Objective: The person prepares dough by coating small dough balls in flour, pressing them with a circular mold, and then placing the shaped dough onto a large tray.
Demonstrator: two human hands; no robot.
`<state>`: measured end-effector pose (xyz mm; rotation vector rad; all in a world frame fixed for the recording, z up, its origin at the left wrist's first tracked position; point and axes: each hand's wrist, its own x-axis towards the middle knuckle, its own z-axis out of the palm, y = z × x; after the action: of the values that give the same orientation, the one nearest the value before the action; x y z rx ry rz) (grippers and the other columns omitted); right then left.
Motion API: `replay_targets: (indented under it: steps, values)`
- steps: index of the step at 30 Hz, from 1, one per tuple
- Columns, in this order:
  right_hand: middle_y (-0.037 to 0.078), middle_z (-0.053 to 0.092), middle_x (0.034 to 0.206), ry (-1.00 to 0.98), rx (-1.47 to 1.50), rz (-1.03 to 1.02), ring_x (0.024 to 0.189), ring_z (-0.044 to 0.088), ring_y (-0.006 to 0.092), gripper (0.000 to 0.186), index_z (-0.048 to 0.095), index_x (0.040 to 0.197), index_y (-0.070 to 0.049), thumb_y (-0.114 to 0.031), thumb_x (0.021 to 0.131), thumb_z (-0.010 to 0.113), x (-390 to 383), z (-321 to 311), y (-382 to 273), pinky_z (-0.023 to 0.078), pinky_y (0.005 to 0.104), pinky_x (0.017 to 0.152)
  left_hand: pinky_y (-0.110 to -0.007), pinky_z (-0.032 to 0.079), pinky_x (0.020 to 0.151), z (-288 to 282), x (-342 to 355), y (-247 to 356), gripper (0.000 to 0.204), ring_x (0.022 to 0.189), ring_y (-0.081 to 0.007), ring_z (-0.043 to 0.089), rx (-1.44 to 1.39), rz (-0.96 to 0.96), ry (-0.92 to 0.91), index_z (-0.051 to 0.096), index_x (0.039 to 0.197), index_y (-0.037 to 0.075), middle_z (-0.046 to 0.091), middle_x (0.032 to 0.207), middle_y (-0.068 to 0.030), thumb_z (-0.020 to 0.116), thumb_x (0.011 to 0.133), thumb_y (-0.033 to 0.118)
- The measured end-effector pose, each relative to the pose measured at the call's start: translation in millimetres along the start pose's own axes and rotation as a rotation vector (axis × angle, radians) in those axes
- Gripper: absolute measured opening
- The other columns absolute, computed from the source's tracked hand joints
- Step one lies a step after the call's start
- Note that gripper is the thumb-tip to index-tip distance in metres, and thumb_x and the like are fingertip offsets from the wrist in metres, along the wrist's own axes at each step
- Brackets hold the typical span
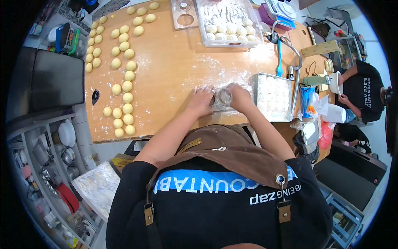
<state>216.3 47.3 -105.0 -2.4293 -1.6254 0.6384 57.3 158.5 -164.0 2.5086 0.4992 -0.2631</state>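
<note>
Close to the table's near edge, a small flour-dusted board (224,108) with round hollows lies in front of me. My left hand (201,101) grips its left end, fingers bent over the edge beside a dark hollow. My right hand (240,98) is curled at the board's right side, next to a pale, floury round (224,97). The right fingers are slightly blurred, and what they hold is hidden. Loose flour (234,76) covers the wood beyond both hands. Just right of my right hand, a metal tray (255,97) holds rows of white floured dough pieces.
Yellow dough balls (128,97) stand in lines on the table's left (166,54). A plastic tub (203,35) of floured rounds and a board with round holes (176,23) sit at the far side. Right are a blue brush (279,58), a scale (282,9) and another person (365,89) holding a white bowl (336,83).
</note>
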Motion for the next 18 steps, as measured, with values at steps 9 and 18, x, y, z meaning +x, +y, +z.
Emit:
replay_targets:
  steps: [9, 18]
  values:
    - [0.018, 0.060, 0.101, 0.086, 0.000, -0.041, 0.099, 0.058, 0.0335, 0.040, 0.061, 0.108, -0.007, -0.011, 0.069, 0.067, -13.9, 6.0, 17.3, 0.048, 0.0411, 0.085, -0.048, 0.028, 0.109, -7.1, -8.2, 4.3, 0.089, 0.131, -0.0261, 0.035, 0.050, 0.024, 0.008, 0.038, 0.136, 0.011, 0.038, 0.143, -0.0067, 0.080, 0.060, 0.032]
    - [0.016, 0.056, 0.101, -0.080, -0.183, -0.052, 0.097, 0.058, 0.0333, 0.034, 0.059, 0.105, -0.009, 0.001, 0.072, 0.056, -6.9, 21.0, -13.4, 0.049, 0.0429, 0.079, -0.050, 0.024, 0.110, -1.1, -5.5, 1.2, 0.090, 0.131, -0.0260, 0.035, 0.022, 0.008, -0.010, 0.037, 0.138, 0.013, 0.037, 0.143, -0.0067, 0.080, 0.061, 0.031]
